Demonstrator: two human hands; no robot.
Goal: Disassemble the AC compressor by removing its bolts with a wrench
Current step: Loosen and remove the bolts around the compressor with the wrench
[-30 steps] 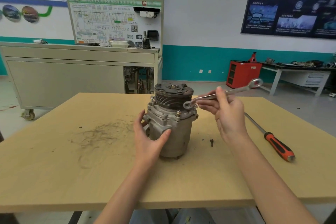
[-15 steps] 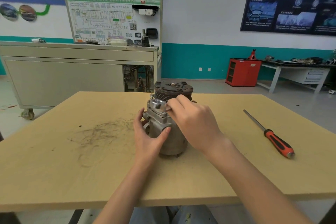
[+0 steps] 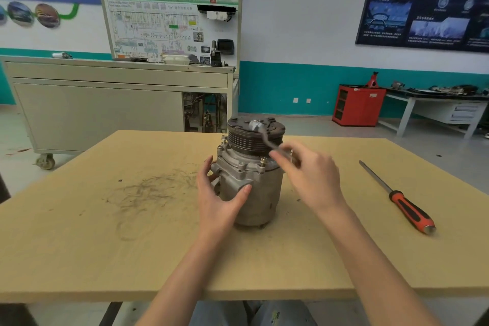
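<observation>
On my feed the AC compressor (image 3: 254, 193) stands upright near the middle of the wooden table (image 3: 79, 233), with its dark grooved pulley (image 3: 251, 143) on top. Around the flange under the pulley I can pick out several bolts (image 3: 263, 163) that stand up with their heads proud of the metal.

The left hand (image 3: 219, 201) holds the housing. Its thumb lies across the front face and its fingers are curled round the far left side, so the grip is wide but firm against the casting.

The right hand (image 3: 309, 174) is at the compressor's upper right, fingers closed round the shaft of a wrench (image 3: 264, 137). The wrench slants up and to the left from that hand, and its ring end sits over the top plate of the pulley. The hand and tool are smeared with blur, so I cannot tell whether the ring is seated on a fastener or just above the plate.

To the right, well apart from the compressor, a screwdriver (image 3: 412, 213) with an orange and black handle lies flat on the table, its shaft pointing away from me. Left of the compressor the tabletop carries dark scuff marks (image 3: 150, 188).

Beyond the table is a beige cabinet (image 3: 92, 106) on castors with a wiring board (image 3: 172, 26) mounted upright on top. Further right, against the teal-striped wall, are a red tool cabinet (image 3: 357, 104) and a grey workbench (image 3: 436, 107) with clutter on it.
</observation>
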